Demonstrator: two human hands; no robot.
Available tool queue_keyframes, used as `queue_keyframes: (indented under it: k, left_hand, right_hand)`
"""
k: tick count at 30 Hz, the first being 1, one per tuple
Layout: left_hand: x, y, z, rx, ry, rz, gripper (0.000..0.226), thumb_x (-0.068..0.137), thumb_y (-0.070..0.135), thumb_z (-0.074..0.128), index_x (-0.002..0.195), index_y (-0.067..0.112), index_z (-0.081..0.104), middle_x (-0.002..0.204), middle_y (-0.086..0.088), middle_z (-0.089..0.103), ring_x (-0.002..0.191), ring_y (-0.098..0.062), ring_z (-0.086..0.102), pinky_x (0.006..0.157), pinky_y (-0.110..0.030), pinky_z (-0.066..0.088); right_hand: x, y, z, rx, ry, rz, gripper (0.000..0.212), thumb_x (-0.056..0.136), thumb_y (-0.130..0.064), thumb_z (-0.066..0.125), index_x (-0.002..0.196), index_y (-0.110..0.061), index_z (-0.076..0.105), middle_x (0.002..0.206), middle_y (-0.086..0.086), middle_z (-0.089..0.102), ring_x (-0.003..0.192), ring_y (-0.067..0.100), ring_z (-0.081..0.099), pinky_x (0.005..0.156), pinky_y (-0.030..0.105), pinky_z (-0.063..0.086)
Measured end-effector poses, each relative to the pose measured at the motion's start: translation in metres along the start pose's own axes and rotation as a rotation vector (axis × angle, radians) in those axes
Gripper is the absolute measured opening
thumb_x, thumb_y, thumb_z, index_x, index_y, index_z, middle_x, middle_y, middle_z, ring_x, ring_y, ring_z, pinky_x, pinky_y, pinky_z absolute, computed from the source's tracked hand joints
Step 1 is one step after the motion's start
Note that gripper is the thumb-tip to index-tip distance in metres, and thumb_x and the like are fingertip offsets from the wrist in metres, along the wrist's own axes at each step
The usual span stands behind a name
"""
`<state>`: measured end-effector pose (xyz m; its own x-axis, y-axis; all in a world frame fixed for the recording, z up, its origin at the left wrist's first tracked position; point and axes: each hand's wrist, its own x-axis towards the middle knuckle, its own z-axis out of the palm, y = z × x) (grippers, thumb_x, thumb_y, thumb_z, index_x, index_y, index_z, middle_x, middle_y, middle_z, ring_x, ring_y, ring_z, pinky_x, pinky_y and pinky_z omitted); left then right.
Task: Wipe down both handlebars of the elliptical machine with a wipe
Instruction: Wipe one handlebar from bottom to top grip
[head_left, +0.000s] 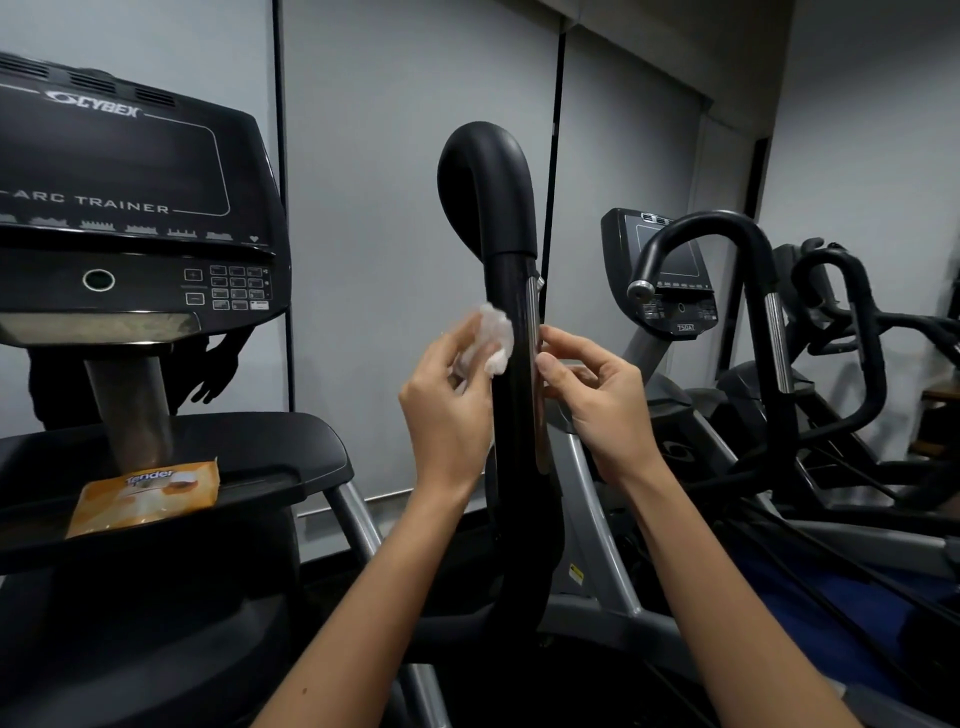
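Room: gym with grey wall panels (389, 156); other machines stand at right, well apart from the work.
Head view, console (119, 171): black, marked CYBEX ARC TRAINER, screen dark, at left.
Head view, shelf (291, 447): below the console; carries an orange wipes packet (145, 496).
Head view, handlebar (511, 218): black, upright, hooked over at the top, centre of frame; a metal strip (532, 322) runs down its right side.
Head view, wipe (491, 338): white, crumpled, against the left side of the handlebar, a little below the upper sleeve's lower edge.
Head view, left hand (447, 410): grip pinches the wipe between thumb and fingers and holds it to the bar.
Head view, right hand (597, 400): grip loosely curled, holding nothing; thumb and forefinger tips touch the metal strip, opposite the wipe.
Step in hand (judged): wiping the middle length of this handlebar.
Method advised: open the wipe out so it wraps round the bar, cover the metal strip as well as the black surface, work along the whole length including the hooked top, and let the right hand steady the bar.
Remaining (judged): the machine's second handlebar is out of frame, so its state cannot be told.
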<state>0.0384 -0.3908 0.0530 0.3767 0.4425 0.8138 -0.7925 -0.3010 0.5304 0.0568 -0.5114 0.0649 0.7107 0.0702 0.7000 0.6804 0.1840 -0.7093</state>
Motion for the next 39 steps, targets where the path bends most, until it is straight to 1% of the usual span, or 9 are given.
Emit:
queue_keyframes:
  k: [4, 8, 15, 18, 23, 26, 31, 34, 39]
  left_hand:
    - [-0.003, -0.005, -0.001, -0.025, 0.011, -0.03, 0.034, 0.083, 0.001, 0.065, 0.097, 0.033, 0.068, 0.086, 0.021, 0.066, 0.095, -0.013, 0.061, 0.078, -0.018, 0.048]
    - [0.013, 0.004, 0.007, -0.082, 0.021, -0.076, 0.028, 0.085, -0.003, 0.06, 0.1, 0.016, 0.072, 0.095, 0.012, 0.065, 0.094, -0.012, 0.064, 0.084, -0.034, 0.054]
    - [-0.021, -0.006, 0.002, 0.248, -0.123, 0.318, 0.028, 0.088, 0.02, 0.058, 0.114, 0.014, 0.067, 0.114, -0.002, 0.058, 0.102, -0.011, 0.058, 0.087, -0.021, 0.049]
    - [-0.011, 0.001, 0.004, 0.025, -0.037, 0.014, 0.021, 0.088, 0.016, 0.064, 0.107, 0.013, 0.07, 0.101, 0.003, 0.064, 0.088, 0.001, 0.062, 0.077, -0.018, 0.052]
    - [0.011, -0.006, 0.003, -0.414, -0.169, -0.513, 0.024, 0.095, 0.018, 0.053, 0.107, 0.004, 0.068, 0.101, -0.016, 0.071, 0.093, -0.023, 0.068, 0.085, -0.033, 0.055]
    - [0.001, -0.004, -0.004, -0.473, -0.207, -0.564, 0.026, 0.093, 0.017, 0.055, 0.111, 0.002, 0.066, 0.102, -0.017, 0.07, 0.096, -0.025, 0.068, 0.087, -0.034, 0.055]
    - [-0.006, 0.008, 0.005, -0.289, -0.009, -0.284, 0.011, 0.085, 0.014, 0.067, 0.094, 0.018, 0.072, 0.097, -0.005, 0.07, 0.089, -0.011, 0.068, 0.075, -0.017, 0.052]
    - [0.017, 0.0, 0.011, -0.421, -0.095, -0.463, 0.018, 0.093, 0.019, 0.057, 0.097, 0.009, 0.071, 0.086, -0.008, 0.067, 0.068, -0.01, 0.061, 0.067, -0.02, 0.053]
    - [0.021, -0.016, 0.001, -0.639, -0.398, -0.752, 0.029, 0.098, 0.015, 0.043, 0.117, 0.003, 0.061, 0.095, -0.005, 0.07, 0.077, -0.009, 0.063, 0.063, -0.017, 0.051]
  right_hand:
    - [0.0, 0.002, 0.0, 0.002, 0.011, -0.013, 0.028, 0.087, -0.003, 0.06, 0.114, -0.01, 0.062, 0.092, 0.011, 0.07, 0.073, 0.009, 0.067, 0.071, 0.018, 0.053]
    - [0.0, 0.003, 0.001, 0.018, 0.018, -0.002, 0.028, 0.087, -0.003, 0.06, 0.113, -0.009, 0.062, 0.093, 0.014, 0.07, 0.074, 0.011, 0.068, 0.072, 0.02, 0.054]
    - [0.0, 0.004, 0.0, -0.01, 0.03, 0.0, 0.026, 0.086, -0.005, 0.061, 0.111, -0.013, 0.063, 0.098, 0.018, 0.068, 0.075, 0.011, 0.068, 0.068, 0.016, 0.052]
    - [0.0, 0.003, 0.001, 0.0, 0.026, -0.005, 0.027, 0.086, -0.003, 0.06, 0.112, -0.012, 0.062, 0.097, 0.018, 0.068, 0.073, 0.009, 0.068, 0.069, 0.017, 0.053]
    - [-0.001, 0.001, 0.0, -0.002, 0.003, -0.012, 0.029, 0.088, -0.002, 0.058, 0.116, -0.006, 0.06, 0.099, 0.018, 0.069, 0.082, 0.017, 0.069, 0.075, 0.023, 0.056]
    - [-0.001, 0.002, 0.0, -0.008, 0.009, -0.006, 0.03, 0.087, -0.003, 0.059, 0.117, -0.003, 0.06, 0.098, 0.015, 0.07, 0.083, 0.02, 0.069, 0.078, 0.026, 0.056]
    - [0.001, 0.003, 0.0, -0.011, 0.01, -0.003, 0.03, 0.087, -0.003, 0.06, 0.116, -0.005, 0.061, 0.104, 0.022, 0.067, 0.081, 0.019, 0.068, 0.075, 0.023, 0.055]
    - [0.001, 0.002, -0.001, -0.007, 0.003, -0.004, 0.03, 0.087, -0.003, 0.059, 0.117, -0.005, 0.061, 0.103, 0.02, 0.068, 0.081, 0.018, 0.069, 0.075, 0.023, 0.055]
    - [0.0, 0.001, 0.0, 0.014, -0.013, -0.013, 0.028, 0.087, -0.002, 0.058, 0.113, -0.011, 0.061, 0.098, 0.015, 0.069, 0.08, 0.015, 0.07, 0.072, 0.021, 0.054]
